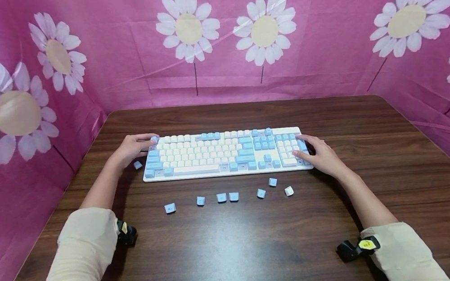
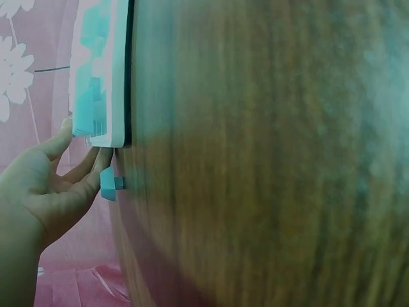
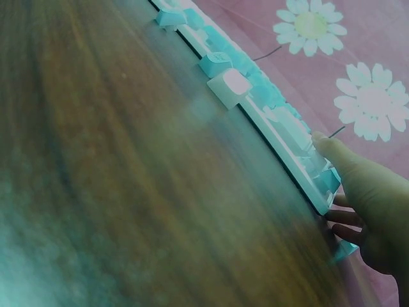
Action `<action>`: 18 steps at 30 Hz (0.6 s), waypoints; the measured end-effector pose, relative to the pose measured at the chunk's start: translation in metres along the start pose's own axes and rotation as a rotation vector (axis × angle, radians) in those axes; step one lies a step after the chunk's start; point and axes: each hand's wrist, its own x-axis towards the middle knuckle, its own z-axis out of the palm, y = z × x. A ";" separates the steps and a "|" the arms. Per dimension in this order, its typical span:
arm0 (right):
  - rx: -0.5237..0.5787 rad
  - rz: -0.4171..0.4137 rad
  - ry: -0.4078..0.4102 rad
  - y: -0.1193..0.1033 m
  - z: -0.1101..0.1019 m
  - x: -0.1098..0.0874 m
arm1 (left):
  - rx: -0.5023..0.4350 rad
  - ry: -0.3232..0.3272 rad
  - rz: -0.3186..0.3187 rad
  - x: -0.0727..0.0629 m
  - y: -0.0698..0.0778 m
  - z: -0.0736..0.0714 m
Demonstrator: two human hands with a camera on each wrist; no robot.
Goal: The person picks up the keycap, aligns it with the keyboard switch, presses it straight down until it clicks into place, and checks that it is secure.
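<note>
From where I stand, the blue-and-white keyboard (image 1: pixel 200 155) lies toward twelve o'clock on the wooden surface (image 1: pixel 227 249). The left hand (image 1: pixel 131 148), partly closed, grips its ten o'clock corner; the right hand (image 1: pixel 324 156), likewise, its three o'clock end. Loose keycaps (image 1: pixel 221 198) lie around six; beyond twelve hangs pink daisy cloth (image 1: pixel 324 72).

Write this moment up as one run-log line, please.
keyboard: on table, some keycaps missing; left hand: holds left end; right hand: holds right end; loose keycaps: mostly in front
</note>
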 end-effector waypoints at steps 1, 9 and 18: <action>0.001 0.000 0.000 0.000 0.000 0.000 | -0.001 0.003 0.001 0.000 0.000 0.000; -0.003 0.007 -0.004 0.000 0.000 -0.001 | 0.034 0.030 -0.011 0.000 0.005 0.004; -0.007 0.011 -0.006 -0.001 0.000 0.000 | 0.029 0.042 -0.034 0.000 0.008 0.007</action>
